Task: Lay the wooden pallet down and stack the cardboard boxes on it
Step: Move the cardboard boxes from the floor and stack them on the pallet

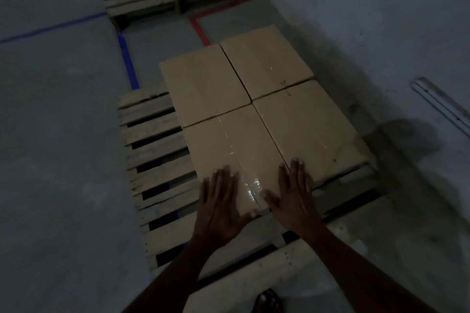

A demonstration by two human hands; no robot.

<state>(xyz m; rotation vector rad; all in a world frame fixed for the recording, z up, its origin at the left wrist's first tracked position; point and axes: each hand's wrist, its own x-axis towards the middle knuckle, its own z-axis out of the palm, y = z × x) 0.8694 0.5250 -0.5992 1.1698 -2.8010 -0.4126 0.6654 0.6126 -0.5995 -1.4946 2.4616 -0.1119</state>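
Both hands lie flat with fingers straight, gripping nothing: the left hand [221,201] and right hand [296,190] press on the near end of one box [229,145]. Three more boxes [264,58] sit touching it, beyond and right of the hands, all on the pallet [157,150] whose bare slats show left of the left hand.

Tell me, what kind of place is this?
Probably a warehouse or storeroom: cardboard boxes stacked on a wooden pallet, a second loaded pallet further back, and a blue line and a red line on the concrete floor.
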